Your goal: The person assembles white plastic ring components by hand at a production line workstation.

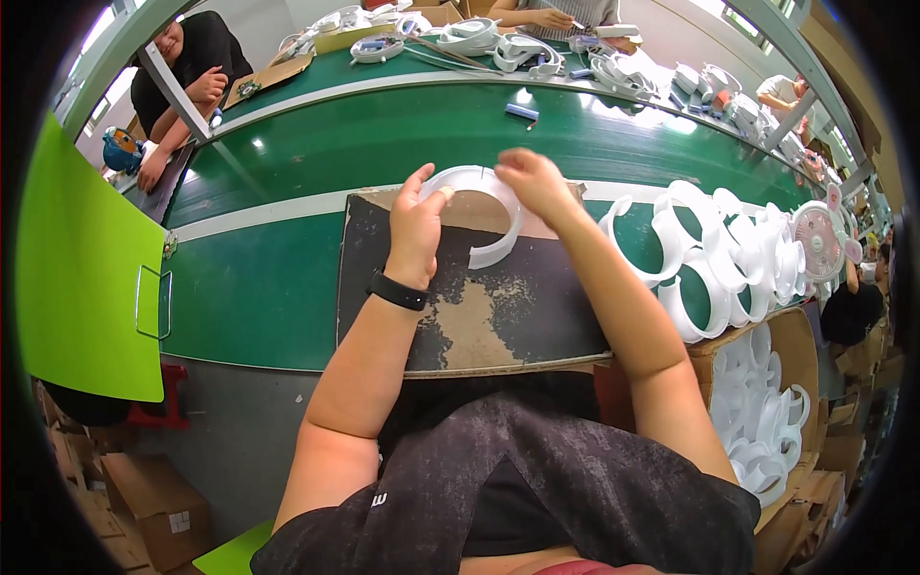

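A white, C-shaped plastic band is held over a worn cardboard sheet on the green bench. My left hand, with a black wristband below it, grips the band's left end between thumb and fingers. At the band's upper right is my right hand, its fingers curled and slightly blurred. Whatever those fingers pinch, if anything, is hidden. To the right, several similar white curved bands stand stacked on the bench.
Right of me, an open cardboard box holds more white curved parts. A blue cylinder lies on the green surface beyond. White assemblies line the far side, where other people sit. A lime-green panel stands left; a pinkish-white fan is right.
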Motion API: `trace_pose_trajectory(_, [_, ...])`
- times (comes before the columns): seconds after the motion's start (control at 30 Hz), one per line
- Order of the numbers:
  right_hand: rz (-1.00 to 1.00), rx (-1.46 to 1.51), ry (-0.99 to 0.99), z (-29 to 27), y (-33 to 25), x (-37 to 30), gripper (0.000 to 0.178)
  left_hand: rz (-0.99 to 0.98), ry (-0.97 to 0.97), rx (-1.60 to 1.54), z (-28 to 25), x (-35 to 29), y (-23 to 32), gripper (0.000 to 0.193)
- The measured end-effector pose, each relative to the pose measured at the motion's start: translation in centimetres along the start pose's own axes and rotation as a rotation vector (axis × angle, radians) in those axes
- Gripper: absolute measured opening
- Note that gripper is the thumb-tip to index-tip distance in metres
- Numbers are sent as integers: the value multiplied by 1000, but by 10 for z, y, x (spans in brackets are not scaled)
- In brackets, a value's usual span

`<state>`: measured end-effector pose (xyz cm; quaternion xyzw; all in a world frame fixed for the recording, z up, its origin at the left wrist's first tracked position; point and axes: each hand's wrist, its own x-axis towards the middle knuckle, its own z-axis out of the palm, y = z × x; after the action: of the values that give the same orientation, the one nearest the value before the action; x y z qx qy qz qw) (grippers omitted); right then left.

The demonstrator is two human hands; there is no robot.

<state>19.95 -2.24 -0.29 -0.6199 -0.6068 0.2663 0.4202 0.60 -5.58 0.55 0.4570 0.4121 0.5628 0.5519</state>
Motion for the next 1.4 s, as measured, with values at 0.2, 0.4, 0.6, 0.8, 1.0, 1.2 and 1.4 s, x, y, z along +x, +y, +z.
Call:
trace_pose_trajectory(0.2, [3,-639,40,-7,-24,105,37,-35,-1,-66,-2,0,5,48])
trace_pose_trajectory(0.4, [96,-1001,-38,-42,76,159,34,-63,-36,-98,2,4,-1,45])
trace_pose_trajectory(0.6, [205,-941,-227,-57,77,196,29,-159,-69,-145,0,-5,10,44])
trace_pose_trajectory(0.8, [722,-307,-204,-95,114,256,29,-172,-59,-155,-2,-5,11,43])
trace_pose_trajectory(1.0, [517,552,345,-152,187,302,39,-219,-101,-105,6,-2,13,41])
trace_pose_trajectory(1.2, [446,324,286,-90,147,267,61,-226,-67,-136,-1,-3,15,42])
trace_pose_trajectory(1.4, [185,-590,46,-67,95,207,51,-217,-95,-170,1,-6,17,43])
